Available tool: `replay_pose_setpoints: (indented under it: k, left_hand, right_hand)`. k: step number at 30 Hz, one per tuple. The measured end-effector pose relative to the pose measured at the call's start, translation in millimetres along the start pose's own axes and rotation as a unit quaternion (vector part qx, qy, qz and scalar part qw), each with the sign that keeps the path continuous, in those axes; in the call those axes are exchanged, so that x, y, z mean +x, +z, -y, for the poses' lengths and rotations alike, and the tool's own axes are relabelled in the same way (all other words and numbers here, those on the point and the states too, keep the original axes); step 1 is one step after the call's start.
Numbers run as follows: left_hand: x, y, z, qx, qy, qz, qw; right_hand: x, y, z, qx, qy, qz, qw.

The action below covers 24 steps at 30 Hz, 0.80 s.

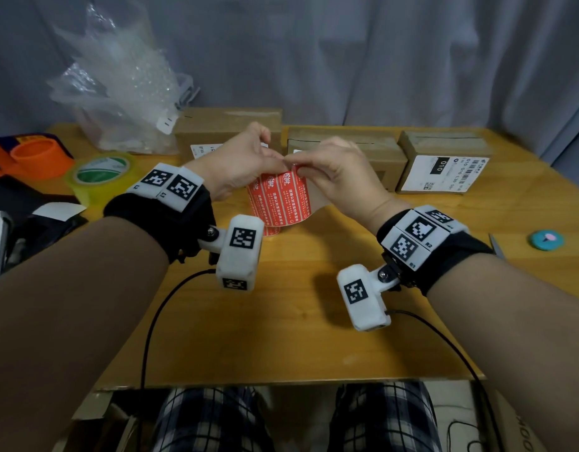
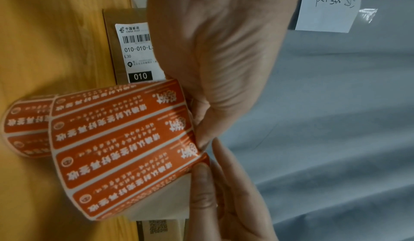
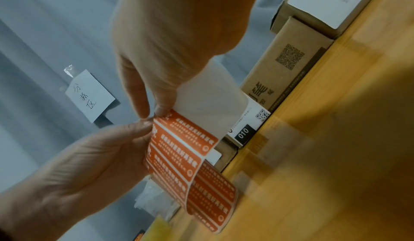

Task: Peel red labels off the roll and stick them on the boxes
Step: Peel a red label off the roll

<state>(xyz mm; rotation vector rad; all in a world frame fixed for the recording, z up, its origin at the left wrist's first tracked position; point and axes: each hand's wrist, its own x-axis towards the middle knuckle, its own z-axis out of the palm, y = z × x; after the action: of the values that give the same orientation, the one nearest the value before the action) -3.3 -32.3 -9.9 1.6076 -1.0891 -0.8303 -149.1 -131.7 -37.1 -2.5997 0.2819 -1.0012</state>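
**Labels at the fingertips, boxes just behind**

Labels point(image 1: 278, 197) hang as a red strip from both hands down to the roll point(image 1: 272, 228), which stands on the wooden table point(image 1: 281, 321) directly under the hands. Each label's long axis runs up the strip, from the roll towards the fingers, so the short top ends are what the fingers meet.

Going left to right: a clear plastic bag point(image 1: 118, 102) sits at the far left of the table (crumpled; what it holds cannot be made out), with a roll of clear tape point(image 1: 100, 172) nearer the person. The left hand point(image 1: 239, 161) is curled, thumb and fingers pinching the top edge of the strip. Touching it fingertip to fingertip, the right hand point(image 1: 333, 177) pinches the corner of the end label, with bare white backing paper point(image 3: 210, 92) running off under its palm.

In the left wrist view the right thumb point(image 2: 201, 179) presses on that last label's corner, where it seems to be lifting from the backing. I judge the peel is just starting, and the right hand is the one placed to pull it free.

Behind the hands stand the cardboard boxes: one behind the left hand point(image 1: 229, 125), one behind the right point(image 1: 347, 151), a third further right point(image 1: 444, 164). All are closed, and none shows a red label yet.
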Motion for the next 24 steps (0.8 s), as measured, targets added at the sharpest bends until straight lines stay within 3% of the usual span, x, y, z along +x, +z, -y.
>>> replay_pose_setpoints:
  k: [15, 20, 24]
  left_hand:
    - [-1.2, -1.3, 2.3, 0.007, -0.018, 0.001, 1.0]
    - [-2.4, -2.0, 0.6, 0.021, -0.007, 0.006, 1.0]
    - [-3.6, -0.6, 1.8, 0.008, 0.012, -0.015, 1.0]
  right_hand:
    - [4.5, -3.0, -4.3, -0.042, -0.036, 0.018, 0.998]
    - [6.9, -2.9, -6.0, -0.039, 0.053, 0.04, 0.997]
    - [8.0, -0.4, -2.1, 0.017, 0.128, -0.017, 0.991]
